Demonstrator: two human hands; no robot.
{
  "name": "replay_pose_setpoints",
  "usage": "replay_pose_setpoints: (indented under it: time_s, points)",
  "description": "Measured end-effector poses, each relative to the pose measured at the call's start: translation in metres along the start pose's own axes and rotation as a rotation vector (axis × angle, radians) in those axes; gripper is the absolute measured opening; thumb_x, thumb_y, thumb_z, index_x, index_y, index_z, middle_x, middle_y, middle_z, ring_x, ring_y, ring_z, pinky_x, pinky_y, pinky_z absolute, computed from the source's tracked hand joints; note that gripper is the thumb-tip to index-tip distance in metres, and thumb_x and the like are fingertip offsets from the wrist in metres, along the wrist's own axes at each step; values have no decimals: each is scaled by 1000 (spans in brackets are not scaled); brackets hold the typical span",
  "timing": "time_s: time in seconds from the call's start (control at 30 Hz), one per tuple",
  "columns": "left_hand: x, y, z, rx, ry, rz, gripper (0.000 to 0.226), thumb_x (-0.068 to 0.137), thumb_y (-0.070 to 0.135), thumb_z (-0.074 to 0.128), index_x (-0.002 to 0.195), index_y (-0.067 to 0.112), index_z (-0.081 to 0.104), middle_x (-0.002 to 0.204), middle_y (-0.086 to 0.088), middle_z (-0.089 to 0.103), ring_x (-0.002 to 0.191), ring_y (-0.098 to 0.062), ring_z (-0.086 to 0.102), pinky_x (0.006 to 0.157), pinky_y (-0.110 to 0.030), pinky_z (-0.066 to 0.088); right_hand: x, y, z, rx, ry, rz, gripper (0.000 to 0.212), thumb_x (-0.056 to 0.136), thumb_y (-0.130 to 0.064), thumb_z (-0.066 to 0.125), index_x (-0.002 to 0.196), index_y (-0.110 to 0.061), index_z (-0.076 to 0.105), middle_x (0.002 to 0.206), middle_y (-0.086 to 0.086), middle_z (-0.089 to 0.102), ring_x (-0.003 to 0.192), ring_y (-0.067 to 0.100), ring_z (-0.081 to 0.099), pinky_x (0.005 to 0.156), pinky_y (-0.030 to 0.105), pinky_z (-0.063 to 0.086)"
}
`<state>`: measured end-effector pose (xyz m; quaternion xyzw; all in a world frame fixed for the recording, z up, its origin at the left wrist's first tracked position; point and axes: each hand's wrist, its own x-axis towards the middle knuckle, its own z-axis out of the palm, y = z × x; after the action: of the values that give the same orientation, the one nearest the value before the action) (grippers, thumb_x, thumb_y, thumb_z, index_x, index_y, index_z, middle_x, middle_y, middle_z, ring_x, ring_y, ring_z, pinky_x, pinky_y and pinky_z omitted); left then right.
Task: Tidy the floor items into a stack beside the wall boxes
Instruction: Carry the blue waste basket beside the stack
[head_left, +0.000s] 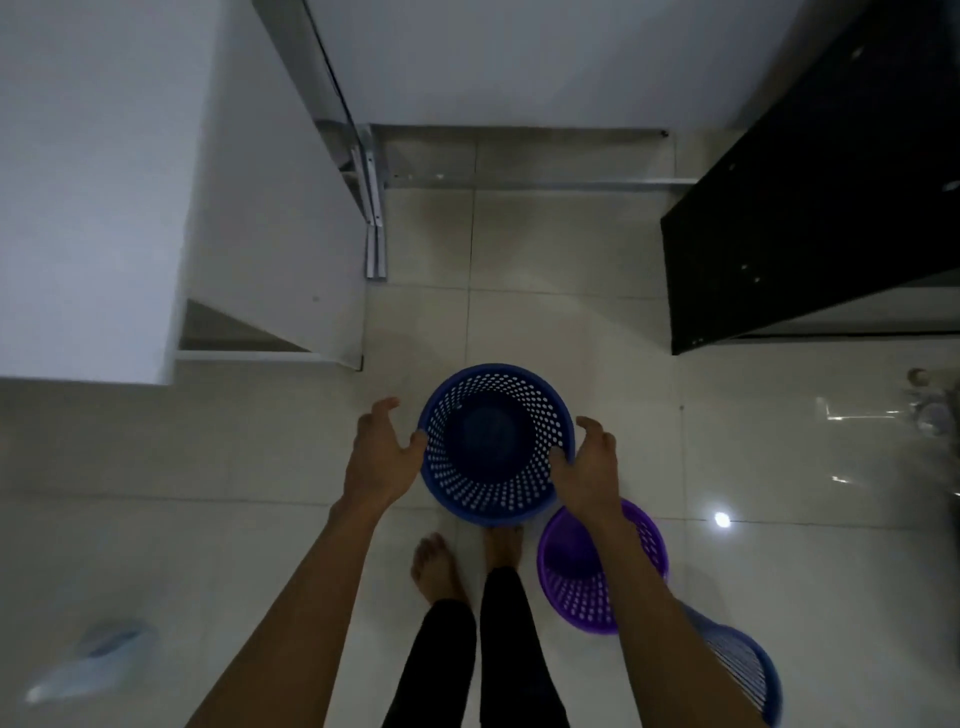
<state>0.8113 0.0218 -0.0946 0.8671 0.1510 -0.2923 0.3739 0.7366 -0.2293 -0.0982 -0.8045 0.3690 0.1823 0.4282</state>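
Note:
A round dark blue perforated basket (496, 499) is held upright above the tiled floor in front of my feet. My right hand (589, 470) grips its right rim, thumb inside and fingers curled over the outside. My left hand (379, 457) is at the left rim with only the thumb touching it; its fingers are spread and loosely bent away from the basket. A purple perforated basket (566, 582) stands on the floor at the lower right, partly hidden by my right forearm. A blue slatted basket (748, 670) stands behind it at the frame's edge.
A white block (104, 208) stands to the left and a black glossy unit (810, 218) to the right. A metal frame (519, 182) runs along the far wall. My bare feet (436, 566) are below the basket. A blurred pale bag (93, 660) lies at the lower left.

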Motion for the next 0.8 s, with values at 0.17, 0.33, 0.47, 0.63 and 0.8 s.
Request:
replay_pose_setpoints:
  time_s: [0.17,0.33,0.47,0.63,0.8]
  points:
    - [100,-81,97,34,1,-46,79,94,42,63,157,25,18,154,-11,30,135,-28,40,108,-42,38,109,78,76,-29,15,61,80,96,-24,61,159,-14,12,154,18,27,133,37,40,107,54,42]
    - [134,-130,158,14,15,-118,82,93,36,66,157,18,19,148,-15,39,129,-33,47,105,-54,46,156,129,116,-82,4,42,83,95,-25,62,159,-17,9,147,19,35,129,41,41,107,56,41]
    - [120,-136,169,-89,89,-94,68,94,26,65,150,15,29,132,-14,55,117,-30,56,98,-51,51,151,132,113,-41,24,34,75,96,-24,60,157,-18,17,142,18,41,126,33,45,101,40,40]
    - [34,-114,116,-186,164,-145,63,96,26,63,149,16,32,130,-6,54,115,-24,55,98,-52,51,74,80,74,-40,-25,-32,72,97,-28,59,157,-22,20,143,14,42,125,30,49,102,41,44]
    - [-123,-74,11,-312,300,-227,62,96,22,63,150,14,34,133,-11,53,120,-25,54,102,-49,49,-67,-10,17,-110,-109,-139,72,96,-24,60,156,-17,22,145,17,41,127,32,48,97,32,37]
